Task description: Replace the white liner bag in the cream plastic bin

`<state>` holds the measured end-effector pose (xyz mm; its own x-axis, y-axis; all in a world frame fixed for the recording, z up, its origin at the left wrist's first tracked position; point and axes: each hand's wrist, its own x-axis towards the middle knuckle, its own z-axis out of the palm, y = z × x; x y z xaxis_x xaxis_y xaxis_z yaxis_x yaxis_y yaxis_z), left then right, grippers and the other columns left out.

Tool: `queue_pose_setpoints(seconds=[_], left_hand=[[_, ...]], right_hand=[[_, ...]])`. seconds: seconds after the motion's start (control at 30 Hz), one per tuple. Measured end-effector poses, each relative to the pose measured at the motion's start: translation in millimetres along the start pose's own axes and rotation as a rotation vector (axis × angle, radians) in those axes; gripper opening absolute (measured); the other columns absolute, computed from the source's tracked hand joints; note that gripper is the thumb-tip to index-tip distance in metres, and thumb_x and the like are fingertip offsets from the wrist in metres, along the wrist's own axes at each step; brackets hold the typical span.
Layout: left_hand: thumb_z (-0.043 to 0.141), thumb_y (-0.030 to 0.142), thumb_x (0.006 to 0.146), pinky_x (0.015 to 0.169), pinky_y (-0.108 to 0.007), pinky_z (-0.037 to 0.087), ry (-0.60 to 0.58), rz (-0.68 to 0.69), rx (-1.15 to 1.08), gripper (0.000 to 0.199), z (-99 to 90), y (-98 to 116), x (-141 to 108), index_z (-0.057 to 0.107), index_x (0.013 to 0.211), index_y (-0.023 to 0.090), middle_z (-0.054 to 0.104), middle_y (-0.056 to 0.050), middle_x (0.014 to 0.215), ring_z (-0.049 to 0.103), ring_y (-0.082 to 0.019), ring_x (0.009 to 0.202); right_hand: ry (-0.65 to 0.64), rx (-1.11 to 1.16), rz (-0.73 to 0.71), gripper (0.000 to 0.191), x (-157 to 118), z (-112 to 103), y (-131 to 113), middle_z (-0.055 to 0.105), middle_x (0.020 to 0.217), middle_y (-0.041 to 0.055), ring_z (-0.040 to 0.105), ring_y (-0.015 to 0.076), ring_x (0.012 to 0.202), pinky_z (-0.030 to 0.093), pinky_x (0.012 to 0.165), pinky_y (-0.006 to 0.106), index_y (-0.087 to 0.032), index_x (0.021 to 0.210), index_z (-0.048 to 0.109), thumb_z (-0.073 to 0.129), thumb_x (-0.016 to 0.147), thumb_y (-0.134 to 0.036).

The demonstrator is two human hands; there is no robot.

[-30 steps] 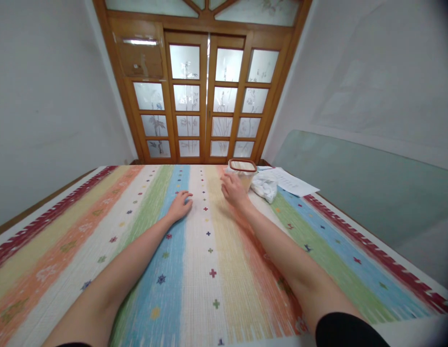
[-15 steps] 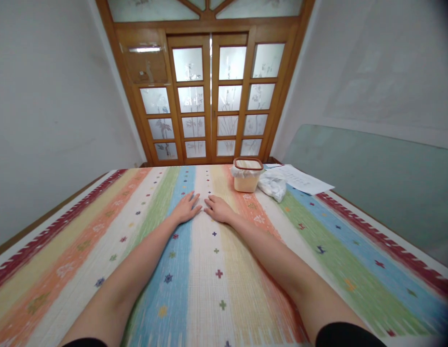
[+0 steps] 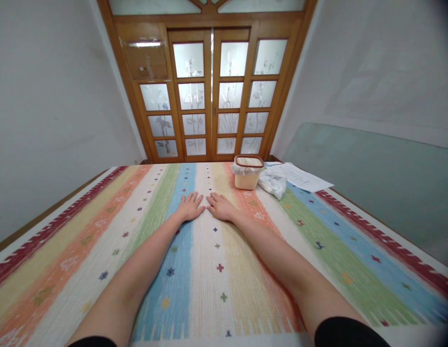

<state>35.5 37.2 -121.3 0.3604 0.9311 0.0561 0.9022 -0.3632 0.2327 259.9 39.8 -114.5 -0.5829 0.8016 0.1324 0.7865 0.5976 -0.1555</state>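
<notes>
My left hand [image 3: 190, 207] lies palm down on the striped tablecloth [image 3: 205, 289], over the blue and white stripes, with its fingers spread. Close beside it, my right hand [image 3: 221, 207] rests flat on the white and yellow stripes, fingers apart and pointing to the far left. The two thumbs almost meet on the white stripe. Neither hand holds anything. Beyond my right hand stands a cream plastic tub [image 3: 247, 179] with a brown rim and a clear bag lining its edge.
A crumpled white plastic bag [image 3: 273, 183] lies right of the tub, and printed paper sheets [image 3: 305, 178] are behind it. A pale green panel [image 3: 372, 173] leans along the right wall. Wooden glazed doors [image 3: 211, 96] stand past the table's far edge.
Both hands have shifted slightly, and the fingers of my left hand now look more spread. The view has tilted a little downward or moved. The tub, bag and papers stay in place.
</notes>
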Motion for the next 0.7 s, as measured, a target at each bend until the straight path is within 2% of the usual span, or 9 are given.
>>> queue_pose_setpoints(seconds=[0.17,0.27,0.5,0.7], left_hand=[[0.026,0.068,0.103,0.129,-0.064,0.01,-0.025,0.009,0.127,0.078,0.3,-1.6,-2.8,0.029,0.167,0.023,0.018,-0.013,0.176,0.014,-0.037,0.164],[0.025,0.07,0.102,0.129,-0.063,0.012,-0.04,0.043,0.148,0.079,-0.2,-3.4,-3.0,0.027,0.167,0.024,0.017,-0.012,0.177,0.015,-0.035,0.164],[0.023,0.05,0.107,0.131,-0.055,0.014,-0.045,0.081,0.151,0.069,1.5,-0.6,-2.9,0.027,0.167,0.016,0.019,-0.014,0.176,0.016,-0.029,0.164],[0.023,0.045,0.108,0.13,-0.056,0.018,-0.019,0.068,0.121,0.064,1.0,3.8,-3.6,0.032,0.165,0.016,0.022,-0.013,0.175,0.02,-0.029,0.164]], right_hand=[[0.017,-0.033,0.017,0.067,-6.7,1.1,-1.9,0.031,0.171,0.0195,0.024,0.0316,0.161,0.02,0.128,0.051,-0.016,0.163,0.039,0.028,0.11,-0.054],[-0.005,-0.034,0.004,0.069,-7.6,1.6,0.4,0.029,0.171,0.0193,0.022,0.0314,0.162,0.019,0.128,0.051,-0.016,0.163,0.038,0.027,0.109,-0.057],[0.017,-0.024,0.016,0.064,-7.6,5.7,1.7,0.031,0.171,0.0184,0.026,0.0302,0.161,0.02,0.128,0.05,-0.015,0.162,0.039,0.03,0.109,-0.05],[-0.009,-0.013,-0.031,0.062,-9.3,1.4,2.7,0.033,0.17,0.0183,0.028,0.0296,0.159,0.023,0.127,0.051,-0.012,0.161,0.038,0.028,0.11,-0.045]])
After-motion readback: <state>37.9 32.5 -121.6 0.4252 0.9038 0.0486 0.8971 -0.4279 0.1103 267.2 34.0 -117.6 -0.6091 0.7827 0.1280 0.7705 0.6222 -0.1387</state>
